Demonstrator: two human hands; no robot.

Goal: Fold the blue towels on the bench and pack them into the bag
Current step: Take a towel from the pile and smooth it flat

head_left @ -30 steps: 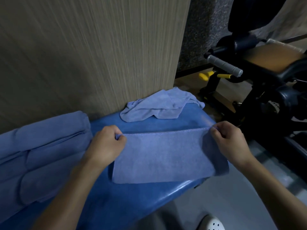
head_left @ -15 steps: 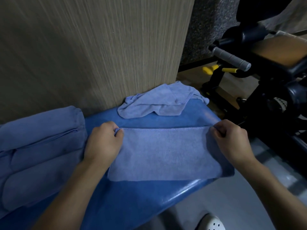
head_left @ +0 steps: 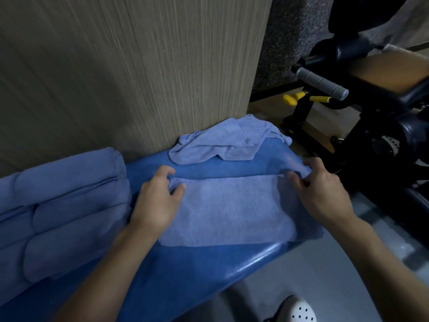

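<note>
A light blue towel (head_left: 229, 210), folded into a flat rectangle, lies on the blue padded bench (head_left: 185, 275). My left hand (head_left: 157, 201) holds its far left corner, thumb on top and fingers curled past the edge. At the far right corner my right hand (head_left: 322, 194) grips the towel with curled fingers. A second blue towel (head_left: 222, 145) lies crumpled at the back of the bench against the wall. A blue quilted bag (head_left: 58, 205) rests on the bench at the left.
A wood-grain wall panel (head_left: 139, 77) stands right behind the bench. Black gym equipment with a grey handle (head_left: 322, 82) fills the right side. Grey floor and a white shoe (head_left: 299, 310) show below the bench's front edge.
The towel's far edge now lies flat on the bench. Both hands have loosened from tight pinches, with the index fingers lifting off the corners. The view has shifted slightly.
</note>
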